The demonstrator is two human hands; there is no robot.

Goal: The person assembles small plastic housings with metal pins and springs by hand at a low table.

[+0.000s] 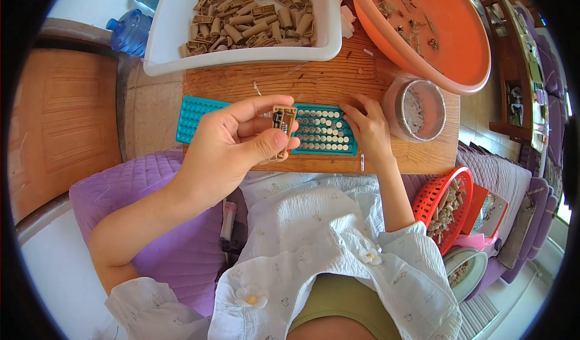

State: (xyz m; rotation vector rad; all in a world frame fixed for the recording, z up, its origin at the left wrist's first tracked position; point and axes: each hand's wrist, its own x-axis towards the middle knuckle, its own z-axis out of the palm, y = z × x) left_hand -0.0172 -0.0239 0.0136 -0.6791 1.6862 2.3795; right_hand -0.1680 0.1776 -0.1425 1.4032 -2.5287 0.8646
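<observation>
My left hand (238, 137) is raised above the table, its thumb and fingers closed round a small tan plastic casing (283, 117). Dark parts and a metal coil show inside the casing. Below it on the table lies a teal tray (202, 107) with rows of round pockets. Silver discs like button cells (320, 129) fill much of its right part; its middle is hidden behind my left hand. My right hand (370, 125) rests at the tray's right end, fingers bent and apart, tips touching its edge beside the discs. Nothing shows between these fingers.
A white tub (329, 35) of tan casings stands at the far side. At the far right is an orange basin (465, 56) with small parts, beside a clear round container (436, 136) of pale pieces. A red basket (432, 198) sits right of my lap.
</observation>
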